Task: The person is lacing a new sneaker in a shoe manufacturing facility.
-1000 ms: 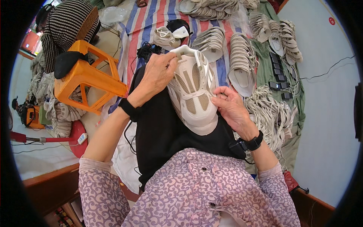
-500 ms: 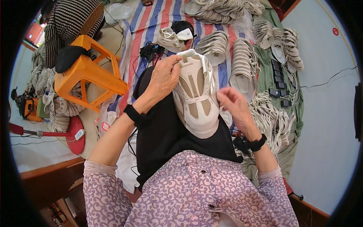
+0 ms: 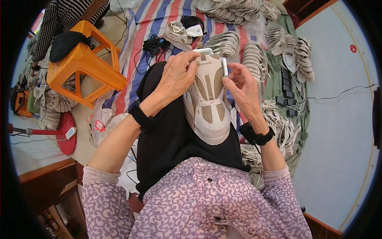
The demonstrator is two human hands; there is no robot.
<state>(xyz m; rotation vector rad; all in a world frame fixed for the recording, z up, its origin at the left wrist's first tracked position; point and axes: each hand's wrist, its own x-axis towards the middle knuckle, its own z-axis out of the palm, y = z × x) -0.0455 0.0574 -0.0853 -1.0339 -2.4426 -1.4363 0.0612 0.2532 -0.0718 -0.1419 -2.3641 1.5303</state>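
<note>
A white and beige sneaker upper (image 3: 211, 107) with tan mesh panels rests on the black cloth (image 3: 159, 139) over my lap, its toe toward me. My left hand (image 3: 178, 74) is bent over the upper's left edge near the tongue, with thumb and fingers closed on it. On the other side, my right hand (image 3: 242, 83) pinches the raised white eyelet edge beside the tongue. The upper's far end is partly hidden behind the tongue and my left fingers. Both wrists wear black bands.
An orange stool (image 3: 83, 67) with a black cap-like item stands at left, near a person in striped clothing (image 3: 69, 12). Stacks of shoe uppers (image 3: 254, 63) lie ahead on a striped sheet (image 3: 139, 36). Laces (image 3: 278, 127) and small black devices (image 3: 287, 85) lie at right.
My right hand has moved up along the shoe upper and taken hold of its right eyelet edge. My left hand stays at the left edge. The view has shifted slightly.
</note>
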